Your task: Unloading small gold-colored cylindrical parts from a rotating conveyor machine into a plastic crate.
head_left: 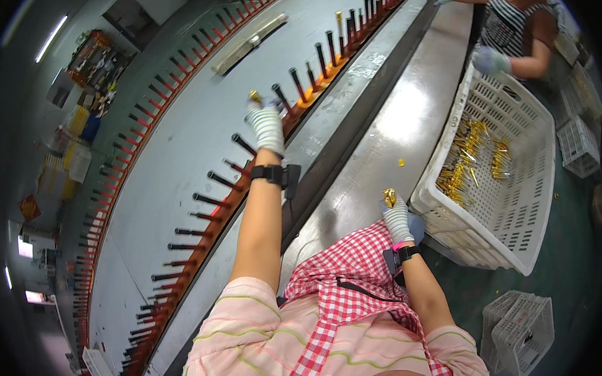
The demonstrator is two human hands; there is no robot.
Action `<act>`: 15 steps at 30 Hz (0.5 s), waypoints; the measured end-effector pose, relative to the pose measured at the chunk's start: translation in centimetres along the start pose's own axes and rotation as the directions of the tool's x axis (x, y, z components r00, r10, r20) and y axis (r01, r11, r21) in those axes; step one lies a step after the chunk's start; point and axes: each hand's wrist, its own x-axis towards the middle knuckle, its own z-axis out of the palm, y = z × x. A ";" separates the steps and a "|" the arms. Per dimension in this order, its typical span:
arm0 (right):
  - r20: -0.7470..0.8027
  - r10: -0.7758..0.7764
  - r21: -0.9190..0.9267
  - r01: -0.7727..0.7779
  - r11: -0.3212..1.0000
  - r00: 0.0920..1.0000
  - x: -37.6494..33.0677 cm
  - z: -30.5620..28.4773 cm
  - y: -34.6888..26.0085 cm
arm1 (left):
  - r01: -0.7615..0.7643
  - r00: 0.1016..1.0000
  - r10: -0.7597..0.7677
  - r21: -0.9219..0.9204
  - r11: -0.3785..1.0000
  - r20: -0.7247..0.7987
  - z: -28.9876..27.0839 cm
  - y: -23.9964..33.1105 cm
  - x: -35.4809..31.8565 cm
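My left hand point(266, 127), in a striped knit glove, reaches over the row of upright black-tipped pegs point(280, 98) on the line's near edge. Its fingers are closed round a small shiny gold piece point(255, 95). Close to my apron, above the metal ledge, my right hand point(398, 223) in a similar glove is closed on a gold piece point(389, 196); whether it holds more than one is unclear. A small gold bit point(401, 162) lies on the metal ledge point(356, 184). The fingers of both hands are partly hidden.
A white perforated crate point(524, 222) with many gold pieces point(468, 153) stands to my right. Beyond it is a co-worker point(512, 30) wearing gloves. Smaller crates point(520, 330) sit on the floor. A long pale bar point(251, 43) lies on the line's grey top.
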 end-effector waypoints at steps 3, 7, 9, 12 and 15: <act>-0.082 -0.051 0.002 0.052 0.999 0.995 -2.7 -2.1 -3.8 | -0.188 0.978 0.198 0.132 0.973 -0.064 -3.8 -0.7 0.8; -0.212 -0.056 0.348 0.129 0.929 0.976 -4.1 -9.3 -9.4 | -0.212 0.974 0.218 -0.090 0.973 0.064 -2.8 11.8 -5.0; -0.150 -0.023 0.475 0.093 0.875 0.988 -4.9 -12.9 -14.9 | -0.108 0.953 0.124 -0.071 0.992 0.277 -1.7 15.7 -8.1; -0.196 -0.113 0.571 0.207 0.795 0.974 -5.8 -14.8 -20.3 | -0.016 0.656 -0.004 0.019 1.000 0.755 2.7 15.4 -13.5; -0.093 -0.079 0.699 0.122 0.705 0.993 -6.6 -12.9 -20.9 | -0.291 0.361 0.150 -0.042 0.956 0.920 5.0 10.6 -18.8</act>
